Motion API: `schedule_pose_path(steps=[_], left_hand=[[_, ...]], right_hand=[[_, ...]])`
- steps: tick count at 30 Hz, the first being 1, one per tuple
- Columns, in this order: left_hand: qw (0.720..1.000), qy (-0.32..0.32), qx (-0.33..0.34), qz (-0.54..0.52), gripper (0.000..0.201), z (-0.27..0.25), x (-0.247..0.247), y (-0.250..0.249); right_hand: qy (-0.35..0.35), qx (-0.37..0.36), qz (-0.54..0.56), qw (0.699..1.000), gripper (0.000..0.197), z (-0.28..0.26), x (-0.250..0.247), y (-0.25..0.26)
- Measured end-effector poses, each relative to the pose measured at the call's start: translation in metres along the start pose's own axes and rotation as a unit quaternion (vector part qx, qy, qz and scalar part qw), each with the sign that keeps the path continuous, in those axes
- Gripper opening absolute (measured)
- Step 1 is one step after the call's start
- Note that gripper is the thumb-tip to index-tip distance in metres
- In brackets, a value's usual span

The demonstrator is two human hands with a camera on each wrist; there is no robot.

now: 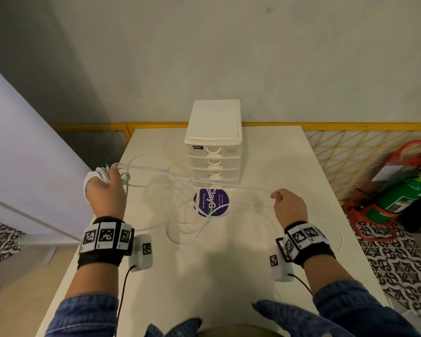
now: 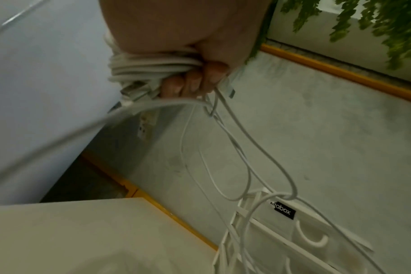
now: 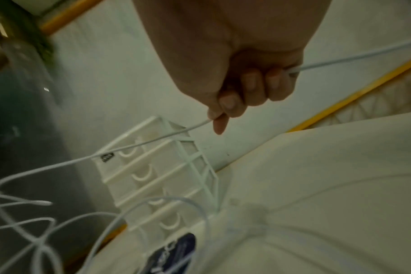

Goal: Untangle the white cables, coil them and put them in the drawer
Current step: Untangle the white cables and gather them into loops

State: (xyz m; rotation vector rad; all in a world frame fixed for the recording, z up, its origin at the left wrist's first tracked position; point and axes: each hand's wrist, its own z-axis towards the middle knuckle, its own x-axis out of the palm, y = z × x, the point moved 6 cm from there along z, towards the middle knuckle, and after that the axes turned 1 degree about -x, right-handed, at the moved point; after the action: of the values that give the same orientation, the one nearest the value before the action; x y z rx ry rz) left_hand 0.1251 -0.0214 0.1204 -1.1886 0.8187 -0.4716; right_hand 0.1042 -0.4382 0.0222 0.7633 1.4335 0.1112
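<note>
From the head view, your left hand is raised over the table's left edge with several turns of white cable wound around it. Your right hand is lifted on the other side, and one strand stretches between the two, crossing in front of the white drawer unit, which stands beyond your fingers with every drawer closed. Below that strand, the loose cables lie looped on the table, some crossing a round purple sticker.

The left wrist view adds what the head view hides: your left fingers are curled tight around the coil, with connector ends poking out beside them and tangled loops hanging down toward the drawer unit.

The right wrist view shows your right fingers curled in a loose fist, the strand running through it and pinched where it leaves between thumb and forefinger.

Only the head view shows a green fire extinguisher on the floor, well right of your right fingers.
</note>
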Motion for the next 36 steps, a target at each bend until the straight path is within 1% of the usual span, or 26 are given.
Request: schedule_pose_path(steps=[2,3,4,5,6,7,8,9,10,11,13,14,15,17,19,21,23,26,28,29,30,32,33,34,35,36], left_hand=[[0.999,0.035,-0.005,-0.005,0.023,-0.008,0.008,-0.003],[0.998,0.062,-0.004,0.0,0.025,-0.014,0.015,-0.006],[0.996,0.089,0.003,0.011,0.029,-0.02,0.022,-0.007],[0.993,0.112,0.015,0.02,0.032,-0.026,0.03,-0.01],[0.991,0.129,0.028,0.028,0.034,-0.032,0.038,-0.012],[0.989,0.141,0.039,0.03,0.038,-0.038,0.044,-0.014],[0.987,0.15,0.05,0.029,0.042,-0.043,0.051,-0.017],[0.985,0.159,0.06,0.028,0.046,-0.048,0.058,-0.019],[0.983,0.171,0.066,0.027,0.049,-0.053,0.064,-0.021],[0.98,0.185,0.069,0.023,0.049,-0.058,0.069,-0.024],[0.977,0.201,0.073,0.012,0.048,-0.066,0.075,-0.029],[0.976,0.203,0.074,0.008,0.047,-0.069,0.077,-0.031],[0.976,0.203,0.077,0.011,0.046,-0.07,0.077,-0.033],[0.98,0.18,0.079,0.021,0.042,-0.062,0.069,-0.033],[0.991,0.13,0.04,-0.002,0.035,-0.043,0.053,-0.026],[0.997,0.068,-0.006,-0.033,0.032,-0.022,0.032,-0.019],[0.999,0.023,-0.012,-0.047,0.025,-0.009,0.016,-0.015],[0.999,-0.007,0.02,-0.047,0.028,-0.006,0.007,-0.018],[0.999,-0.001,0.013,-0.052,0.027,-0.008,0.009,-0.017],[0.999,0.01,0.009,-0.051,0.026,-0.009,0.013,-0.016],[0.998,0.03,0.01,-0.049,0.025,-0.011,0.017,-0.017],[0.995,0.083,0.034,-0.038,0.033,-0.019,0.03,-0.021],[0.992,0.109,0.049,-0.028,0.036,-0.025,0.037,-0.024],[0.989,0.133,0.065,-0.016,0.037,-0.033,0.045,-0.027],[0.986,0.152,0.075,-0.008,0.037,-0.041,0.051,-0.031],[0.983,0.166,0.08,-0.003,0.038,-0.049,0.058,-0.033]], right_hand=[[0.083,0.038,-0.067,0.994,0.027,-0.002,0.016,-0.012],[0.115,0.041,-0.094,0.988,0.03,-0.005,0.023,-0.013],[0.122,0.026,-0.101,0.987,0.036,-0.006,0.026,-0.008],[0.105,-0.005,-0.077,0.991,0.042,-0.007,0.026,0.003],[0.068,-0.053,-0.032,0.996,0.049,-0.009,0.022,0.02],[0.013,-0.121,0.021,0.992,0.053,-0.014,0.013,0.041],[-0.034,-0.188,0.059,0.98,0.053,-0.021,0.003,0.063],[-0.049,-0.24,0.084,0.966,0.049,-0.029,-0.003,0.084],[-0.036,-0.269,0.096,0.958,0.044,-0.034,-0.003,0.101],[0.012,-0.269,0.095,0.958,0.043,-0.037,0.004,0.114],[0.136,-0.219,0.073,0.964,0.05,-0.039,0.03,0.124],[0.164,-0.199,0.069,0.964,0.046,-0.039,0.04,0.123],[0.164,-0.193,0.072,0.965,0.041,-0.04,0.045,0.122],[0.12,-0.21,0.075,0.967,0.039,-0.04,0.045,0.116],[0.062,-0.242,0.099,0.963,0.038,-0.043,0.033,0.105],[0.008,-0.234,0.15,0.961,0.032,-0.041,0.02,0.084],[-0.014,-0.169,0.192,0.967,0.027,-0.03,0.016,0.052],[-0.046,-0.054,0.246,0.967,0.026,-0.017,0.019,0.013],[-0.055,-0.002,0.261,0.964,0.025,-0.016,0.02,-0.001],[-0.042,0.02,0.237,0.97,0.025,-0.015,0.021,-0.005],[-0.017,0.041,0.197,0.979,0.027,-0.014,0.022,-0.007],[0.045,0.068,0.076,0.994,0.034,-0.012,0.026,-0.007],[0.057,0.057,0.019,0.997,0.038,-0.012,0.026,-0.001],[0.039,0.019,-0.01,0.999,0.041,-0.011,0.022,0.01],[0.0,-0.045,0.002,0.999,0.044,-0.013,0.016,0.028],[-0.04,-0.124,0.047,0.99,0.046,-0.018,0.008,0.05]])
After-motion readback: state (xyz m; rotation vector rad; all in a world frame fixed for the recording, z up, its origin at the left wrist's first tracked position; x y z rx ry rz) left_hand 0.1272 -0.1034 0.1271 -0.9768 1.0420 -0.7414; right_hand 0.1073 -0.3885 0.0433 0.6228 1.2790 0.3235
